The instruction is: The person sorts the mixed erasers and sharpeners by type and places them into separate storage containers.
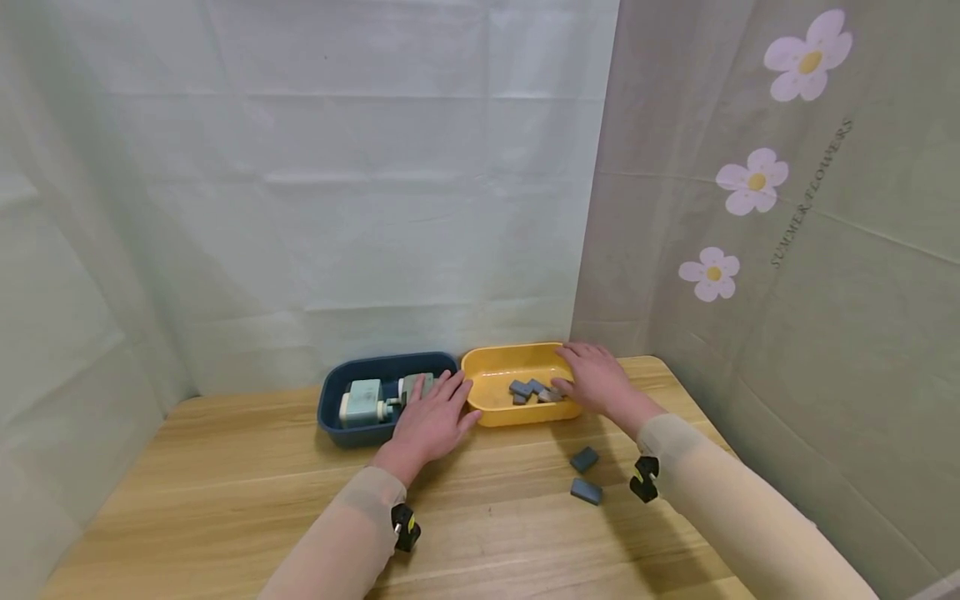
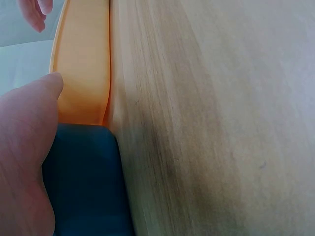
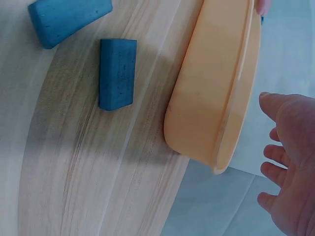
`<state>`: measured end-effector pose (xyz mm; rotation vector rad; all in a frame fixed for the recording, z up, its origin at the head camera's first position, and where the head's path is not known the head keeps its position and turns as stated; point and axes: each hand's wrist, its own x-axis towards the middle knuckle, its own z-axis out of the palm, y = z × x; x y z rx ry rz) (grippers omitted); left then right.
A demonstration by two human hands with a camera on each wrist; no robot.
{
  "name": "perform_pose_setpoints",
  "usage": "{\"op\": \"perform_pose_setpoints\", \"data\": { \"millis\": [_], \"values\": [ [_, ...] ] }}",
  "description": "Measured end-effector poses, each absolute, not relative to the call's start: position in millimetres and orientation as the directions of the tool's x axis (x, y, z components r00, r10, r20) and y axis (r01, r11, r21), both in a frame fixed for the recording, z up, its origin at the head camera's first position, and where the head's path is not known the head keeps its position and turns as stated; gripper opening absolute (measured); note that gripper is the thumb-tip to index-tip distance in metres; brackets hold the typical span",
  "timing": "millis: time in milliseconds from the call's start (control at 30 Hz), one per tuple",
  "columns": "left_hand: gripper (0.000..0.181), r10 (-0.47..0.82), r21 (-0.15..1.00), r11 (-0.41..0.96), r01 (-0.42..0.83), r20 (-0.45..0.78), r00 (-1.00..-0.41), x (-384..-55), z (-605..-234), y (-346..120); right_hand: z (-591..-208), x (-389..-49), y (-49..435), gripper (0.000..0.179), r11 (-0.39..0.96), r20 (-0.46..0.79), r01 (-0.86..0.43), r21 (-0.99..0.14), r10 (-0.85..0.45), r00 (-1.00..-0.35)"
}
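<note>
My left hand (image 1: 433, 421) reaches over the right end of the navy bin (image 1: 330, 421), fingers extended, with fingertips right at the left rim of the yellow bin (image 1: 517, 417). In the left wrist view the thumb (image 2: 53, 86) overlaps the yellow bin's wall. At the yellow bin's other end, my right hand (image 1: 597, 379) hangs over the rim with loosely spread fingers. The right wrist view shows that hand (image 3: 295, 152) beside the bin wall (image 3: 206, 88), holding nothing. Several small blue-grey blocks (image 1: 521, 388) lie inside the yellow bin, partly overlapping each other.
Two more blocks, one dark (image 1: 583, 459) and one bluish (image 1: 587, 491), lie on the wooden table (image 1: 480, 533) before the yellow bin. A pale blue boxy container (image 1: 364, 402) and a grey-green item (image 1: 417, 385) lie in the navy bin. Hanging cloth (image 1: 375, 167) borders the table's back.
</note>
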<state>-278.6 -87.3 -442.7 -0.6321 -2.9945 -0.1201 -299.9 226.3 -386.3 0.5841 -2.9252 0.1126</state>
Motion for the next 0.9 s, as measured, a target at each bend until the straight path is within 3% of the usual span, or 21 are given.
{"op": "perform_pose_setpoints", "data": {
  "millis": [900],
  "values": [
    [0.073, 0.405, 0.064, 0.91, 0.411, 0.089, -0.91, -280, -443, -88, -389, -266, 236, 0.065, 0.887, 0.253, -0.461, 0.018, -0.45, -0.856]
  ]
}}
